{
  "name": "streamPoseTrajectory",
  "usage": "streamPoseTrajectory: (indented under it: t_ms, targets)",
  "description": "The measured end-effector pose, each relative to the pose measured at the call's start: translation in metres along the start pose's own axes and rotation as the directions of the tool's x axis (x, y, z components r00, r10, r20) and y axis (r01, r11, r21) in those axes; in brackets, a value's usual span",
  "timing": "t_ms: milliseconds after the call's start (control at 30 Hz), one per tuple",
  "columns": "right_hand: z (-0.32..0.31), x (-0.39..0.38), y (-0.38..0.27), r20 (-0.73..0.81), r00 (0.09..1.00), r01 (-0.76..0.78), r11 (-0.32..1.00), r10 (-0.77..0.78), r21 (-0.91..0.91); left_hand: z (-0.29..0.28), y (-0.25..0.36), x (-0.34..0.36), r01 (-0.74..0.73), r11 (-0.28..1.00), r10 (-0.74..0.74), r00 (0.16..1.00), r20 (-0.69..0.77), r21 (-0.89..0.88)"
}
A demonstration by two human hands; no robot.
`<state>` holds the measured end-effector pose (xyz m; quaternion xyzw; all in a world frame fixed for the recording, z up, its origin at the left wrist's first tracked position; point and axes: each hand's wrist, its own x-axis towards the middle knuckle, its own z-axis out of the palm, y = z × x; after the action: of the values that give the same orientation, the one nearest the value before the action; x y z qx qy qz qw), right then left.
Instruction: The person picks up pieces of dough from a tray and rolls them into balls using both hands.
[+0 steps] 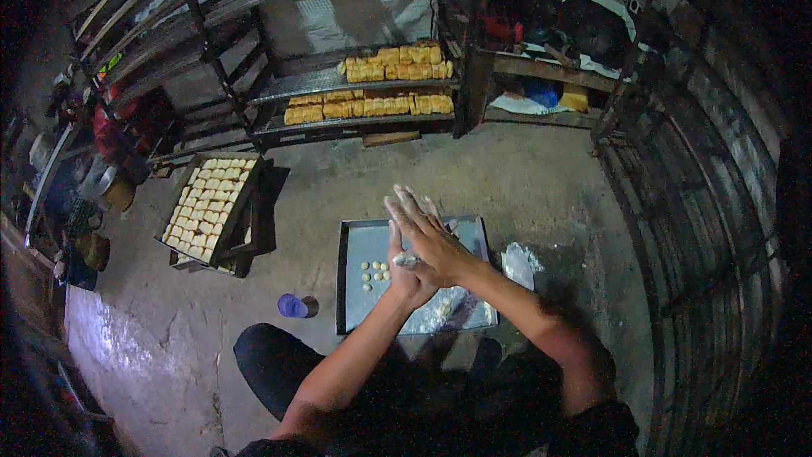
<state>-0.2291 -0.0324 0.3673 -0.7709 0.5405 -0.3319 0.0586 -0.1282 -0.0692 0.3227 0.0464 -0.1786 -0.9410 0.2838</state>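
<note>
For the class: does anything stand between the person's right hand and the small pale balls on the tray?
Yes: in this view the left hand, meeting the right hand, lies between it and the pale balls. Nothing visible separates the left hand from them.

No text, label, brand, number or sign can be read anywhere in the frame.
</note>
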Motion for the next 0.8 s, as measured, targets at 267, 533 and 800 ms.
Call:
streamPoseTrajectory:
  t_ms: [267,533,800]
  targets:
    - [0.020,0.006,-0.039,0.146,0.971,0.201,0.978,-0.191,-0.057,-0.004,0.006,-0.018,-0.063,0.997,0.058,0.989,-0.134,-0.033]
    - [0.032,-0.020,0.014,0.065,0.994,-0.091,0.993,0.086,0.076,-0.038,-0.013,-0.012,0.007,0.999,-0.005,1.000,0.024,-0.053]
    - [0.047,-0.011,-0.016,0.092,0.992,0.073,0.991,-0.083,0.114,-0.038,-0.017,-0.010,-0.004,0.996,0.002,1.000,-0.013,-0.091]
